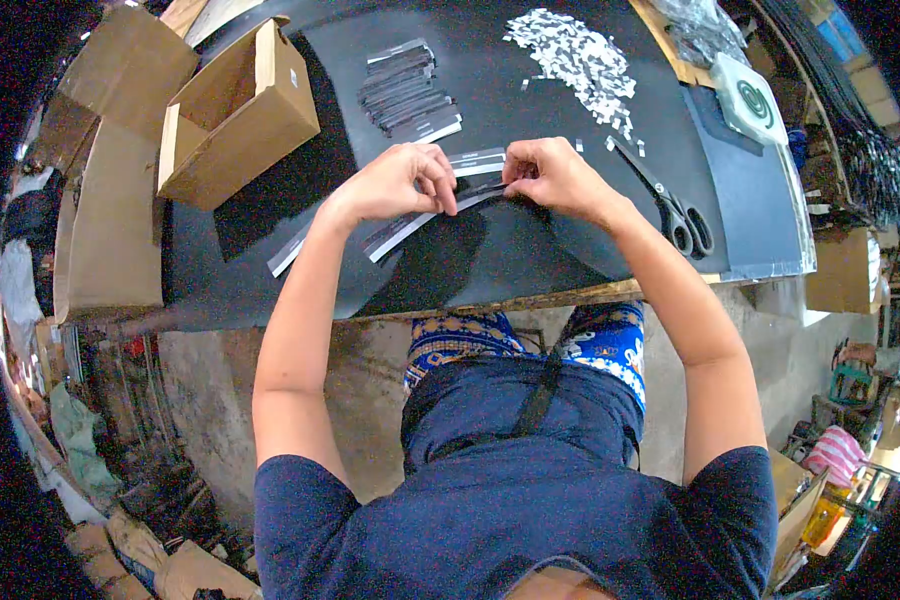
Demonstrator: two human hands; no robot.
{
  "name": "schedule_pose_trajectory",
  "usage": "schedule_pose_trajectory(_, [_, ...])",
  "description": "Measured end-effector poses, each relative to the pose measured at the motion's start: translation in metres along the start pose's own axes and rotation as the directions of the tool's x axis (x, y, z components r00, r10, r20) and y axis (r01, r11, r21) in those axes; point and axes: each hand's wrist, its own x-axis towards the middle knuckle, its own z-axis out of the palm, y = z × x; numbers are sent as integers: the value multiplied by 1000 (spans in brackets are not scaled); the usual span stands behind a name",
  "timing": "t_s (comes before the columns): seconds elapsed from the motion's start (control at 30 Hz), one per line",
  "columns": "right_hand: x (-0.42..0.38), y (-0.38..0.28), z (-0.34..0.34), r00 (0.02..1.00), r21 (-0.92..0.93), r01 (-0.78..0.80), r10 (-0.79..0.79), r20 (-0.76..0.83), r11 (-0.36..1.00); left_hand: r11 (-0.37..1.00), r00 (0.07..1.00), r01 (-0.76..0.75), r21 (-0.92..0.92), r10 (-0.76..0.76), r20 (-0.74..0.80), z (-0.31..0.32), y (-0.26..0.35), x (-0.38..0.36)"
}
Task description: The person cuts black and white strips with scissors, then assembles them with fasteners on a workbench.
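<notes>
A narrow black-and-white printed strip (398, 239) runs slantwise between my two hands above the black tabletop. My left hand (405, 182) has its fingers curled closed on the strip's middle part. At the strip's right end my right hand (552, 172) pinches it between thumb and forefinger. More printed strips (480, 160) lie just behind, between the hands, and another strip (288, 255) shows to the left of my left forearm. A bundle of dark strips (402, 92) is stacked farther back. Black-handled scissors (675, 212) rest right of my right hand, partly spread.
Small cut white and grey pieces (575, 65) are heaped at the back right. An open cardboard box (240, 120) stands on the left of the black table (530, 270). A clear-wrapped white package (748, 98) and plastic bags (700, 30) sit at the right edge.
</notes>
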Motion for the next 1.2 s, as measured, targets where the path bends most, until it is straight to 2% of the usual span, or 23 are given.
schedule_pose_trajectory(0.07, [0, 0, 1, 997, 59, 26, -22, -73, 998, 994, 992, 108, -11, -109, -58, -2, 4, -6])
schedule_pose_trajectory(0.2, [-7, -5, -6, 996, 92, -7, 15, -84, 996, 994, 980, 105, 43, -96, -173, -9, 11, -16])
schedule_pose_trajectory(0.3, [-16, -8, -13, 998, 53, -23, 26, -65, 998, 994, 969, 95, 63, -77, -235, -12, 18, -20])
schedule_pose_trajectory(0.37, [-26, -6, -20, 999, 89, -24, 22, 24, 996, 993, 963, 114, 34, -102, -249, -11, 26, -20])
schedule_pose_trajectory(0.43, [-40, -11, -32, 997, 128, -73, 69, 37, 989, 991, 956, 135, 2, -129, -262, -6, 32, -16])
schedule_pose_trajectory(0.5, [-55, -15, -50, 975, -39, -117, 123, 183, 992, 992, 958, 116, -57, -127, -256, 0, 36, -10])
schedule_pose_trajectory(0.57, [-71, -10, -64, 960, -97, -177, 194, 203, 979, 993, 967, 97, -73, -112, -230, 6, 42, -4])
schedule_pose_trajectory(0.63, [-81, -8, -69, 939, -155, -239, 269, 214, 959, 982, 966, 77, -173, -116, -231, 14, 48, 6])
schedule_pose_trajectory(0.67, [-86, -8, -70, 951, -223, -220, 260, 168, 950, 993, 970, 33, -112, -59, -237, 18, 48, 11])
schedule_pose_trajectory(0.73, [-94, -8, -69, 959, -290, -215, 258, 117, 932, 992, 972, -3, -124, -27, -234, 28, 50, 24])
schedule_pose_trajectory(0.8, [-89, -15, -59, 986, -258, -116, 79, -150, 959, 989, 967, -66, -130, 31, -253, 40, 56, 37])
schedule_pose_trajectory(0.83, [-85, -18, -51, 984, -256, -124, 86, -155, 959, 989, 969, -69, -131, 35, -246, 46, 60, 42])
schedule_pose_trajectory(0.9, [-79, -21, -30, 955, 84, -134, 152, -256, 987, 990, 959, -105, -99, 74, -273, 54, 73, 51])
schedule_pose_trajectory(0.97, [-77, -23, -13, 944, 219, -87, 150, -292, 972, 992, 958, -120, -45, 104, -267, 58, 79, 57])
schedule_pose_trajectory(1.03, [-76, -27, -8, 939, 184, -87, 142, -312, 979, 985, 942, -149, 89, 168, -290, 64, 74, 63])
schedule_pose_trajectory(1.1, [-76, -25, -3, 919, 157, -52, 109, -379, 986, 980, 943, -169, 104, 192, -273, 65, 71, 63])
schedule_pose_trajectory(1.2, [-75, -29, 2, 919, 177, -48, 112, -377, 983, 970, 939, -189, 151, 224, -262, 66, 74, 61])
